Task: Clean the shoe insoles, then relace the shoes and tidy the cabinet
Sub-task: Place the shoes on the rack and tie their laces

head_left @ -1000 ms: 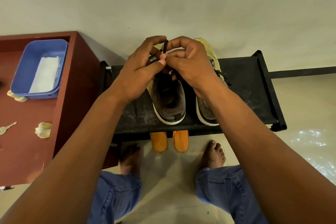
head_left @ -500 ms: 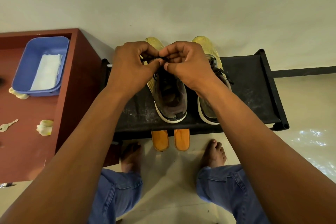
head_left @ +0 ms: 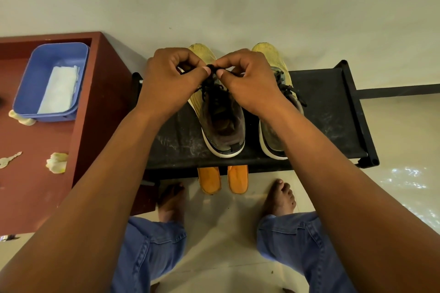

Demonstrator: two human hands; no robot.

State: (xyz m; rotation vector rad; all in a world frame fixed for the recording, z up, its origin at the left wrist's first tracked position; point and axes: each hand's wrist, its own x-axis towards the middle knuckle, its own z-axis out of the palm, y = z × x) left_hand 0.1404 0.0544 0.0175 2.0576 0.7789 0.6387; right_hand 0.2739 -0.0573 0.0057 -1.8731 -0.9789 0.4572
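Note:
Two yellow and brown shoes stand side by side on the black shoe rack (head_left: 328,112), toes to the wall. Over the left shoe (head_left: 223,123), my left hand (head_left: 166,81) and my right hand (head_left: 247,83) meet, each pinching the black lace (head_left: 210,78) between thumb and fingers. The lace runs down to the shoe's eyelets. My right wrist covers part of the right shoe (head_left: 273,62), whose black lace shows beside it. Two orange insoles (head_left: 209,179) poke out from under the rack's front edge.
A red-brown cabinet (head_left: 100,93) stands left of the rack. On it sit a blue tub (head_left: 47,78) holding a white cloth (head_left: 59,89), crumpled yellowish wads (head_left: 56,162) and a key (head_left: 9,159). My bare feet (head_left: 278,197) rest on the pale floor below.
Both hands have dropped lower onto the left shoe and turned, still pinching the lace together. The upright lace end seen one second ago is no longer sticking up.

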